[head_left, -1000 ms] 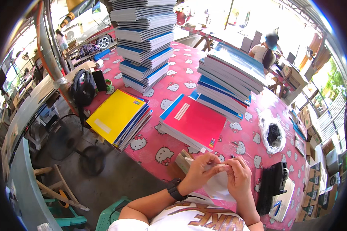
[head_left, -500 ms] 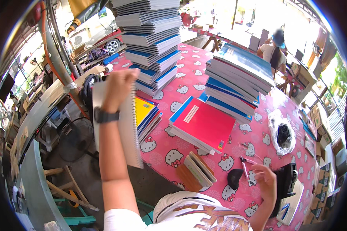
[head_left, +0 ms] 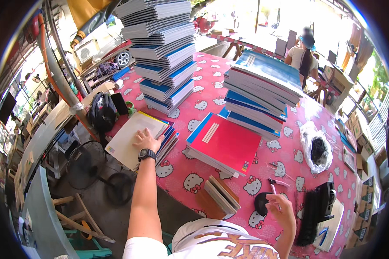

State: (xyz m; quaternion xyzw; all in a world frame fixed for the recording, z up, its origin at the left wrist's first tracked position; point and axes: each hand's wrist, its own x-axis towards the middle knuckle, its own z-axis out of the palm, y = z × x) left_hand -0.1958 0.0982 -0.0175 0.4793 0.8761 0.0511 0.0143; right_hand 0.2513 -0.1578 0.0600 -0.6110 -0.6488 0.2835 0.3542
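A cream-covered spiral notebook [head_left: 127,140] lies on a small pile of notebooks with colored covers [head_left: 167,140] at the table's left edge. My left hand [head_left: 148,141], with a watch at its wrist, rests on this notebook with fingers spread. To the right, my right hand [head_left: 282,210] hovers over the near part of the table, holding nothing visible, its fingers loosely bent and apart. Just beyond it are a black rounded object [head_left: 260,204] and a pink-handled tool [head_left: 273,184]. A red-covered stack of books [head_left: 224,142] lies between my hands, farther back.
A tall, uneven stack of spiral notebooks [head_left: 162,56] rises at the back left; a blue-covered stack [head_left: 263,86] stands behind the red one. Wooden blocks [head_left: 220,196], a plastic bag [head_left: 315,146] and a black comb-like device [head_left: 317,211] share the table. A fan [head_left: 86,164] stands left.
The cream notebook, upright beside my left hand before, now lies flat on the colored pile, with that hand spread on it. My right hand has shifted slightly left and down.
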